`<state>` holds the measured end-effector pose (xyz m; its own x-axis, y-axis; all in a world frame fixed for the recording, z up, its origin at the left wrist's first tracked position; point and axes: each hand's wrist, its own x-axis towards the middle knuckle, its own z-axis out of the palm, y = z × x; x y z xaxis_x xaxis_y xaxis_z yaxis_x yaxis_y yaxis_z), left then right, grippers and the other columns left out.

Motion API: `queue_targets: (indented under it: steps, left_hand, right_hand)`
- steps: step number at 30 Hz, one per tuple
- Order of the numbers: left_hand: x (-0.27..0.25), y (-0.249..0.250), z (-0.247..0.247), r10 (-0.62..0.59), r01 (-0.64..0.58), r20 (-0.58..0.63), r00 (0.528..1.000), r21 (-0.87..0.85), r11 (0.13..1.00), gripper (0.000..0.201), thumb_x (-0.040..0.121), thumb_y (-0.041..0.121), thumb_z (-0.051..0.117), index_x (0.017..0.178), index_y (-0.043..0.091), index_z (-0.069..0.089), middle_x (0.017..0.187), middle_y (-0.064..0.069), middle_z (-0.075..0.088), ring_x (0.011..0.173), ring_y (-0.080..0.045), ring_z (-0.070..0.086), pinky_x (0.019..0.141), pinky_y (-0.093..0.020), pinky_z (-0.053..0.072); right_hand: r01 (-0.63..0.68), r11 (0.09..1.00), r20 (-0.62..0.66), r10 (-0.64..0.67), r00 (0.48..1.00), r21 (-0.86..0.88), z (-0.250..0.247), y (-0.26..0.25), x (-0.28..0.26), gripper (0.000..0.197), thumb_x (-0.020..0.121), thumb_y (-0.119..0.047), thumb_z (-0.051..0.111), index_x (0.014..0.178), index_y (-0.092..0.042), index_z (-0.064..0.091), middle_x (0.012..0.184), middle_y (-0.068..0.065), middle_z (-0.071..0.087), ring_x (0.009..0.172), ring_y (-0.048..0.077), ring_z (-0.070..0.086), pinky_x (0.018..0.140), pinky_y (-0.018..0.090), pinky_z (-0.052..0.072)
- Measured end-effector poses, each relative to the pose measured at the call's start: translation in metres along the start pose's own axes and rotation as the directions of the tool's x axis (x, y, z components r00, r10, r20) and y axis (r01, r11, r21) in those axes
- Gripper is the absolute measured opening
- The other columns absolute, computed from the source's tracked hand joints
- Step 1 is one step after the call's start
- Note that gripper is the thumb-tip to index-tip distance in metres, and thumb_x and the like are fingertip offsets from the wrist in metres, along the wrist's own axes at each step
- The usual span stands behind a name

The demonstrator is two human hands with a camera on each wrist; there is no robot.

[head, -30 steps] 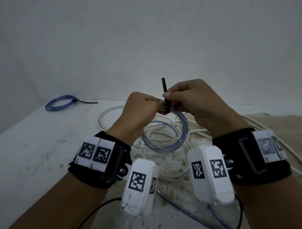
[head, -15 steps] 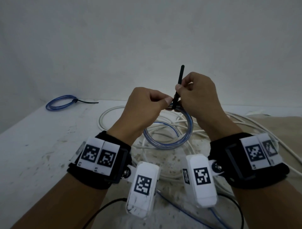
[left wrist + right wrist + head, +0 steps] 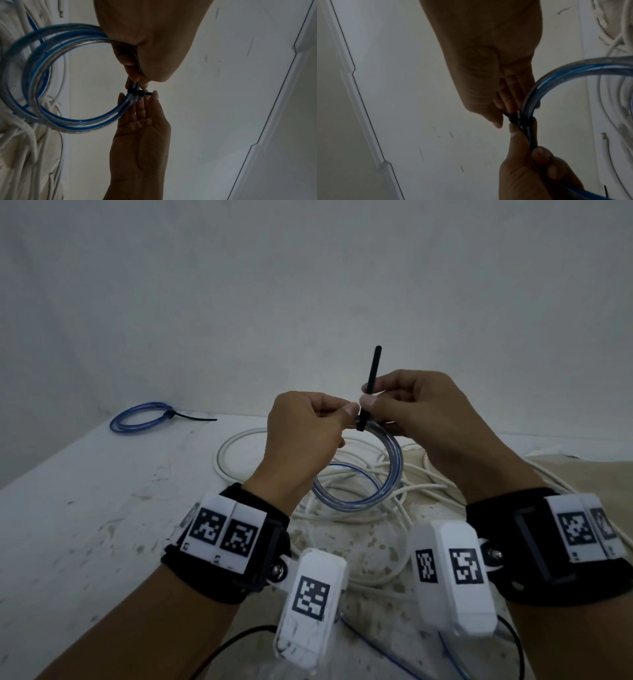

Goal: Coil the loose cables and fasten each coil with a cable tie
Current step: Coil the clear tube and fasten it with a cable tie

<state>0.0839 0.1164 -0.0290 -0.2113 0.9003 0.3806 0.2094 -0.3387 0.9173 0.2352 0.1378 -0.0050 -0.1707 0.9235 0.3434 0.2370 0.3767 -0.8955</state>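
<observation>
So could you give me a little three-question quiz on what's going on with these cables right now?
1. True or false: the black cable tie is wrapped round the blue coil held in the air.
2. Which hand pinches the tie's upright tail? A) left hand B) right hand
3. Fill in: the far left corner of the table holds a blue ____ already tied.

Key:
1. True; the left wrist view shows the tie closed round the strands.
2. B; the left hand holds the coil beside the tie.
3. Coil: the finished coil.
</observation>
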Motion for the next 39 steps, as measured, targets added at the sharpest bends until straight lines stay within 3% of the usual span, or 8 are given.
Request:
queue_targets:
  steps: [6,11,15,19,23,27,32,39]
  left_hand:
    - [0.0001,0.0002,-0.0008,0.022,-0.021,-0.009,1.0,0.01,1.0,0.009,0.087,0.018,0.072,0.079,0.019,0.076,0.064,0.005,0.072,0.044,-0.005,0.057,0.051,-0.018,0.046]
    - [-0.0032,0.0015,0.002,0.08,-0.08,0.005,0.997,0.055,0.995,0.008,0.087,0.02,0.072,0.084,0.015,0.078,0.068,0.004,0.074,0.046,-0.007,0.06,0.053,-0.018,0.047]
    - [-0.0046,0.0044,0.0021,0.103,-0.107,0.057,0.993,0.057,0.993,0.007,0.088,0.019,0.072,0.084,0.016,0.078,0.067,0.005,0.073,0.045,-0.006,0.059,0.051,-0.014,0.045]
    - [-0.006,0.0058,0.0027,0.097,-0.104,0.114,0.989,0.055,0.993,0.007,0.088,0.02,0.072,0.085,0.017,0.077,0.068,0.004,0.074,0.047,-0.007,0.06,0.05,-0.019,0.048]
    - [-0.0049,0.0058,0.0024,0.072,-0.075,0.138,0.988,0.021,0.997,0.005,0.088,0.016,0.072,0.087,0.016,0.078,0.071,0.003,0.074,0.047,-0.008,0.06,0.052,-0.017,0.047]
    - [-0.0049,0.0049,0.0018,0.034,-0.034,0.173,0.984,-0.006,0.999,0.014,0.087,0.013,0.073,0.099,0.008,0.077,0.074,-0.002,0.075,0.047,-0.005,0.06,0.05,-0.011,0.043]
    - [-0.0054,0.0052,0.0026,0.018,-0.013,0.226,0.974,-0.025,1.0,0.004,0.087,0.01,0.072,0.089,0.009,0.075,0.057,0.01,0.068,0.047,-0.003,0.059,0.047,-0.009,0.041]
    - [-0.0001,0.0032,-0.0027,-0.048,0.066,0.297,0.954,-0.051,0.996,0.015,0.089,0.011,0.07,0.103,0.009,0.075,0.066,0.007,0.072,0.049,-0.003,0.053,0.048,-0.012,0.04]
  right_hand:
    - [0.042,0.999,0.03,-0.042,0.999,-0.017,-0.0045,0.0042,-0.0003,0.025,0.077,-0.006,0.08,0.098,-0.003,0.067,0.082,0.013,0.072,0.079,0.034,0.073,0.081,0.052,0.059]
    - [0.026,0.999,-0.011,-0.026,1.0,0.038,-0.0026,0.0034,0.0008,0.006,0.086,-0.009,0.072,0.085,-0.007,0.066,0.072,0.011,0.071,0.066,0.021,0.07,0.068,0.034,0.057]
    - [0.05,0.999,-0.062,-0.049,0.997,0.009,-0.0039,0.0039,0.0014,0.011,0.09,-0.005,0.066,0.08,-0.008,0.061,0.065,0.008,0.067,0.058,0.016,0.068,0.06,0.03,0.056]
    - [0.047,0.999,-0.112,-0.049,0.992,-0.027,-0.0046,0.0067,0.0033,0.011,0.09,-0.006,0.067,0.081,-0.007,0.059,0.069,0.01,0.068,0.06,0.025,0.07,0.061,0.042,0.061]
    - [0.112,0.974,-0.16,-0.144,0.976,-0.196,-0.0042,0.0061,0.0049,0.011,0.079,-0.027,0.068,0.073,-0.021,0.061,0.086,-0.004,0.066,0.08,0.028,0.07,0.073,0.052,0.058]
    - [0.144,0.963,-0.126,-0.176,0.976,-0.229,-0.0039,0.0039,0.0032,0.013,0.08,-0.027,0.067,0.071,-0.025,0.059,0.078,-0.001,0.064,0.075,0.03,0.068,0.069,0.054,0.057]
    - [0.15,0.959,-0.128,-0.185,0.974,-0.241,-0.0053,0.0037,0.0038,0.015,0.085,-0.019,0.069,0.073,-0.019,0.06,0.067,0.001,0.063,0.07,0.032,0.067,0.065,0.054,0.058]
    - [0.117,0.982,-0.138,-0.138,0.981,-0.145,-0.0004,0.0031,0.0026,0.014,0.091,-0.011,0.066,0.08,-0.008,0.059,0.079,0.02,0.064,0.066,0.038,0.068,0.044,0.031,0.053]
